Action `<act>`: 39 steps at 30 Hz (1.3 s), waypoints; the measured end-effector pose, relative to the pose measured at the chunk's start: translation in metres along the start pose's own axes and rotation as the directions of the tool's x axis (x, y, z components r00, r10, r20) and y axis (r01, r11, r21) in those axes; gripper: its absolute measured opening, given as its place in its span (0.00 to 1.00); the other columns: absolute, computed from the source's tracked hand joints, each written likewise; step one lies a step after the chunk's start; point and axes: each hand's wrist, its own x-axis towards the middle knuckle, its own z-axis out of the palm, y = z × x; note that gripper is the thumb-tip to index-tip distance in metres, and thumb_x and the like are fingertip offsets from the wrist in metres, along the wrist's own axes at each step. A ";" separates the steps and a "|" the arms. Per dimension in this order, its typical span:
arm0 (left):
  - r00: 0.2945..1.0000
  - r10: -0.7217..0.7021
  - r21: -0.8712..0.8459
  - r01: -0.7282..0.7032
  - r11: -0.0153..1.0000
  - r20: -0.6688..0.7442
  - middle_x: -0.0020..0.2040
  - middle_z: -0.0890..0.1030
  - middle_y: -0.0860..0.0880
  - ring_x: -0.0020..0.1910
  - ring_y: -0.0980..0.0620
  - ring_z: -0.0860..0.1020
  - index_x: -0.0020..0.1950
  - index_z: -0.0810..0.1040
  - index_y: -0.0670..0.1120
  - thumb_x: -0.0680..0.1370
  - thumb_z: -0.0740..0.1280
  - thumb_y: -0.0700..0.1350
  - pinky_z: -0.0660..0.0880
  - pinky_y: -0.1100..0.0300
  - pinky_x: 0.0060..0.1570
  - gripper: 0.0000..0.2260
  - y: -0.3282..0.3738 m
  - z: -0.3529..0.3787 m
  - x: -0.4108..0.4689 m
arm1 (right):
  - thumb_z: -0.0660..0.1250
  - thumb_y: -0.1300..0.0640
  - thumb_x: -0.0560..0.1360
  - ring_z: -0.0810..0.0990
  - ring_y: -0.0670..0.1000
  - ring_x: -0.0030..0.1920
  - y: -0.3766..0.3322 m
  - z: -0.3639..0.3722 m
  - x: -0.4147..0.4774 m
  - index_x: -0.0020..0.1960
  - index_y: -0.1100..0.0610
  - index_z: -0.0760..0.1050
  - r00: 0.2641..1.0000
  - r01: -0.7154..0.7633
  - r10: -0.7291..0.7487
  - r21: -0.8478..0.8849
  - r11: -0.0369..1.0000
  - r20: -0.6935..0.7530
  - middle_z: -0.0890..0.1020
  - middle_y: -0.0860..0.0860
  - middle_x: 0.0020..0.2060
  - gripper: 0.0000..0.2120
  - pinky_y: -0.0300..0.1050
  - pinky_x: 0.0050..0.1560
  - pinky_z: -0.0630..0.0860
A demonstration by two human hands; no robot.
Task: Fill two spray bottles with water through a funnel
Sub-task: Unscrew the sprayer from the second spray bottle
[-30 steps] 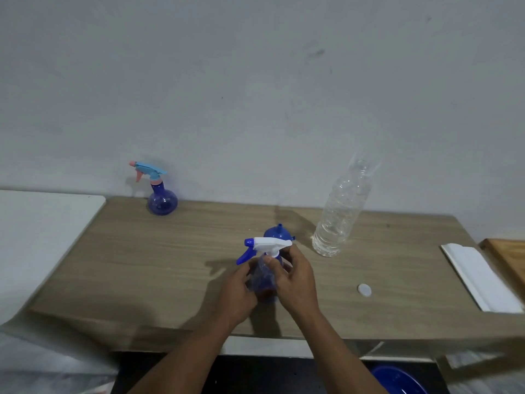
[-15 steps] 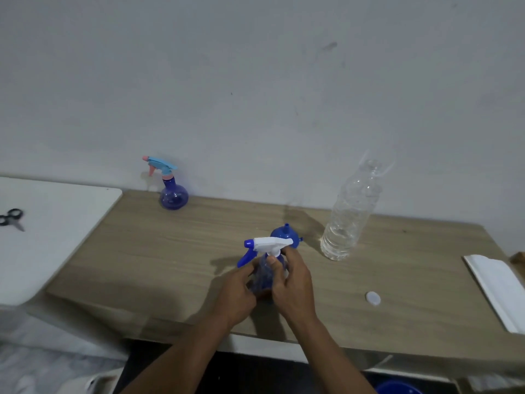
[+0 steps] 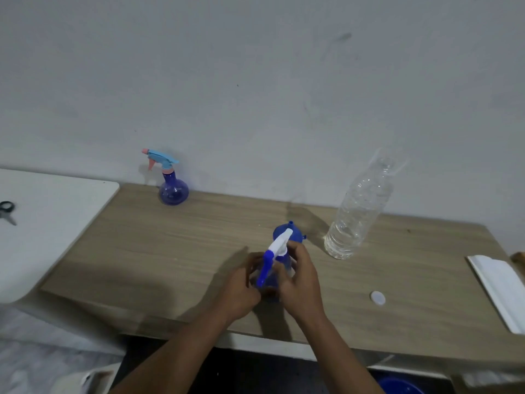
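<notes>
Near the front middle of the wooden bench (image 3: 170, 251), both hands hold a blue spray bottle (image 3: 279, 245) upright. The left hand (image 3: 241, 288) is curled around the left side of the bottle's round body. The right hand (image 3: 301, 282) grips from the right, with its fingers wrapped high up at the neck just under the white spray head. The head sits on top of the bottle, its blue trigger hanging down toward the near side between the two hands. Whether the head is screwed tight cannot be told.

Just behind this bottle a blue funnel (image 3: 297, 234) rests on the bench, partly hidden by the spray head. To the right of the funnel stands a clear plastic water bottle (image 3: 358, 214) with no cap and water in its lower part. Its white cap (image 3: 377, 297) lies flat on the bench, nearer and farther right.

The second spray bottle (image 3: 173, 190), blue with a light-blue and pink head, stands at the far left of the bench against the wall (image 3: 255, 81).

A white flat piece (image 3: 500, 285) lies at the right end of the bench. On a white table (image 3: 56, 211) to the left lie scissors (image 3: 7, 211).
</notes>
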 end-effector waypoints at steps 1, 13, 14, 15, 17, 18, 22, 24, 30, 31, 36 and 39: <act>1.000 0.025 -0.014 -0.025 1.000 0.008 0.56 0.84 0.55 0.57 0.59 0.82 0.61 0.78 0.55 0.68 0.74 0.36 0.78 0.66 0.53 0.25 0.000 0.000 0.001 | 0.70 0.66 0.77 0.81 0.43 0.54 0.001 0.000 -0.001 0.60 0.50 0.76 1.000 0.009 -0.009 0.017 1.000 0.001 0.83 0.41 0.52 0.16 0.31 0.53 0.74; 0.999 0.036 -0.126 -0.040 0.991 -0.036 0.57 0.83 0.57 0.61 0.54 0.80 0.62 0.79 0.56 0.65 0.80 0.37 0.79 0.56 0.59 0.29 -0.006 0.001 0.004 | 0.73 0.56 0.75 0.81 0.44 0.59 0.001 -0.004 0.000 0.62 0.49 0.75 0.998 -0.064 0.062 0.128 0.990 0.015 0.82 0.40 0.55 0.17 0.39 0.56 0.79; 0.998 0.042 -0.138 -0.047 0.989 -0.038 0.56 0.84 0.58 0.60 0.53 0.81 0.61 0.79 0.57 0.65 0.79 0.35 0.80 0.58 0.56 0.30 -0.006 0.001 0.004 | 0.75 0.59 0.75 0.81 0.43 0.58 0.001 -0.004 0.001 0.60 0.50 0.74 0.997 -0.074 0.075 0.132 0.989 -0.006 0.82 0.39 0.54 0.17 0.39 0.55 0.79; 0.998 0.047 -0.142 -0.052 0.988 -0.040 0.56 0.84 0.57 0.60 0.51 0.81 0.61 0.79 0.57 0.64 0.78 0.34 0.80 0.59 0.54 0.30 -0.006 0.000 0.004 | 0.75 0.61 0.75 0.81 0.43 0.57 0.000 -0.004 0.003 0.58 0.50 0.73 0.997 -0.077 0.080 0.129 0.989 -0.015 0.82 0.39 0.52 0.17 0.41 0.54 0.80; 0.997 0.064 -0.136 -0.069 0.988 -0.037 0.58 0.84 0.55 0.61 0.52 0.80 0.63 0.79 0.54 0.64 0.79 0.35 0.78 0.60 0.56 0.30 -0.004 0.000 0.004 | 0.74 0.60 0.76 0.82 0.45 0.55 -0.001 -0.004 0.005 0.56 0.52 0.74 0.998 -0.060 0.060 0.110 0.992 0.004 0.83 0.42 0.50 0.12 0.48 0.54 0.81; 0.997 0.070 -0.127 -0.073 0.989 -0.029 0.59 0.83 0.55 0.62 0.53 0.80 0.64 0.78 0.53 0.64 0.81 0.38 0.78 0.61 0.57 0.31 -0.004 -0.001 0.003 | 0.72 0.57 0.76 0.82 0.46 0.55 -0.002 -0.005 0.004 0.57 0.51 0.75 0.999 -0.042 0.040 0.107 0.993 0.026 0.83 0.43 0.50 0.11 0.48 0.54 0.81; 0.999 0.024 -0.133 -0.027 0.991 -0.031 0.56 0.84 0.61 0.60 0.57 0.80 0.60 0.81 0.61 0.62 0.81 0.39 0.78 0.65 0.53 0.31 -0.003 -0.001 0.004 | 0.69 0.51 0.73 0.81 0.41 0.57 -0.006 -0.005 0.001 0.60 0.43 0.72 0.999 -0.036 0.034 0.099 0.994 0.030 0.82 0.40 0.54 0.16 0.37 0.51 0.79; 1.000 0.022 -0.130 -0.023 0.991 -0.003 0.53 0.84 0.64 0.59 0.58 0.81 0.56 0.81 0.69 0.63 0.80 0.34 0.78 0.66 0.49 0.33 -0.001 -0.002 0.004 | 0.72 0.56 0.75 0.80 0.40 0.57 -0.005 -0.004 0.003 0.59 0.44 0.71 0.999 -0.048 0.048 0.069 0.996 -0.001 0.81 0.39 0.54 0.17 0.35 0.50 0.78; 0.999 0.045 -0.067 -0.044 0.997 0.025 0.54 0.81 0.70 0.57 0.68 0.78 0.58 0.78 0.67 0.64 0.81 0.45 0.76 0.73 0.50 0.28 0.009 -0.006 -0.002 | 0.71 0.59 0.77 0.81 0.41 0.57 -0.001 -0.005 0.004 0.59 0.45 0.74 0.999 -0.036 0.034 0.035 0.999 0.040 0.82 0.38 0.53 0.15 0.37 0.51 0.79; 0.999 0.040 -0.068 -0.038 0.997 0.031 0.53 0.81 0.71 0.57 0.69 0.78 0.57 0.78 0.68 0.65 0.81 0.41 0.76 0.73 0.49 0.29 0.009 -0.006 -0.003 | 0.72 0.58 0.76 0.80 0.40 0.57 -0.002 -0.004 0.004 0.59 0.45 0.73 0.999 -0.046 0.045 0.038 0.998 0.023 0.81 0.36 0.53 0.16 0.37 0.52 0.78; 0.998 0.040 -0.040 -0.038 0.998 0.044 0.56 0.81 0.70 0.58 0.68 0.78 0.57 0.76 0.75 0.64 0.80 0.46 0.76 0.73 0.51 0.32 0.017 -0.008 -0.006 | 0.71 0.59 0.77 0.81 0.42 0.55 -0.003 -0.005 0.007 0.58 0.48 0.74 0.997 -0.060 0.060 0.011 0.998 0.052 0.82 0.40 0.52 0.12 0.43 0.50 0.80; 0.998 0.034 -0.049 -0.031 0.998 0.051 0.53 0.82 0.69 0.57 0.66 0.80 0.56 0.79 0.73 0.66 0.80 0.35 0.78 0.68 0.49 0.34 0.014 -0.008 -0.004 | 0.70 0.58 0.77 0.80 0.39 0.56 -0.006 -0.007 0.004 0.61 0.47 0.72 0.998 -0.047 0.047 0.019 0.999 0.039 0.80 0.35 0.53 0.15 0.34 0.49 0.78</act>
